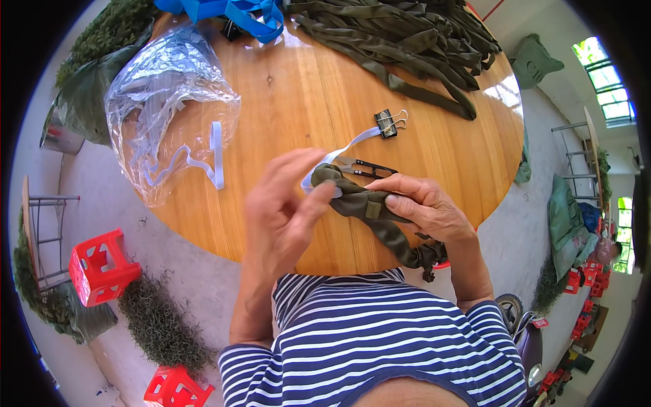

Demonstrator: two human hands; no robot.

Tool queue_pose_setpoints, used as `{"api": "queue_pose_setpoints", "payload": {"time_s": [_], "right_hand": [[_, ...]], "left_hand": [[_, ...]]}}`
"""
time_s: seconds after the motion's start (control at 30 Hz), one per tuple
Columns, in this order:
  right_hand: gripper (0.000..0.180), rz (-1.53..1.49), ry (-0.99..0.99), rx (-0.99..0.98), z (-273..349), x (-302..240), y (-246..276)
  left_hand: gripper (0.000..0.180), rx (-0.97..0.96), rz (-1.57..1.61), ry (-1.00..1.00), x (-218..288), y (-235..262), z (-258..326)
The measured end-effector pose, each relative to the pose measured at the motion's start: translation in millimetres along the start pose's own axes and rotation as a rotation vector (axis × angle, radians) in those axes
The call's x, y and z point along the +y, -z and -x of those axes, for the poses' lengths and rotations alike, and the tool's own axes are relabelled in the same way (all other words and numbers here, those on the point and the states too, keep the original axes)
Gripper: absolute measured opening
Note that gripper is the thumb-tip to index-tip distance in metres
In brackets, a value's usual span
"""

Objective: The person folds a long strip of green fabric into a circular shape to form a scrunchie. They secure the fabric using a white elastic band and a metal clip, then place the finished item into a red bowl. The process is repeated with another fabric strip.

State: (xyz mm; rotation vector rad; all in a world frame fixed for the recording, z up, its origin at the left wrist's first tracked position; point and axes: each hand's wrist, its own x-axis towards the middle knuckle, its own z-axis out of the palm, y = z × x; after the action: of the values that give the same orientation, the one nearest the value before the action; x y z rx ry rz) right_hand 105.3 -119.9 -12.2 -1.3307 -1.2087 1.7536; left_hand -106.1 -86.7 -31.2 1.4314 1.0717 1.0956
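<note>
A dark olive fabric strip (352, 202), gathered and tube-like, is held over the near edge of the wooden table, its crumpled end hanging down. My right hand (430, 207) pinches it between thumb and fingers, close to a small sewn-on tab. Motion smears my left hand (281, 210) at the strip's left end; its thumb lies against the fabric, but its grip is unclear. A white elastic band (349, 144) runs from a black binder clip (386, 125) down to the fabric and loops by my left fingers. Black thread snips (369, 167) lie just beyond the strip.
Many olive strips (407, 41) are heaped at the table's far right. A clear plastic bag (169, 102) with white elastic lies on the left, and blue straps (230, 13) at the far edge. Red stools (102, 268) and dark green plant-like bundles (163, 325) are on the floor.
</note>
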Motion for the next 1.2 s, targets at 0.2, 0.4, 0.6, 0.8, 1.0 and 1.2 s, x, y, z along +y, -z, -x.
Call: {"api": "queue_pose_setpoints", "payload": {"time_s": [0.2,0.4,0.6,0.8,1.0,1.2], "right_hand": [[0.024,0.068,0.011,0.030,2.7,-4.4,-3.0],[0.026,0.172,-0.008,-0.021,1.5,-5.4,4.4],[0.029,0.205,0.099,-0.146,-2.1,0.3,12.0],[0.030,0.128,0.109,-0.190,-3.9,10.4,17.0],[0.019,0.149,-0.065,0.018,3.0,-3.6,5.8],[0.012,0.296,0.046,-0.006,-3.8,3.8,-6.8]], "left_hand": [[0.015,-0.433,0.105,0.319,-7.7,12.6,-21.1],[0.010,-0.482,0.022,0.329,3.7,16.5,-20.2],[0.008,-0.409,0.086,0.318,3.5,14.0,-16.8],[0.010,-0.418,0.129,0.388,-1.7,11.8,-14.0],[0.008,-0.403,0.096,0.239,-3.4,10.8,-14.4],[0.006,-0.501,-0.049,-0.093,-18.9,-0.6,-10.4]]}}
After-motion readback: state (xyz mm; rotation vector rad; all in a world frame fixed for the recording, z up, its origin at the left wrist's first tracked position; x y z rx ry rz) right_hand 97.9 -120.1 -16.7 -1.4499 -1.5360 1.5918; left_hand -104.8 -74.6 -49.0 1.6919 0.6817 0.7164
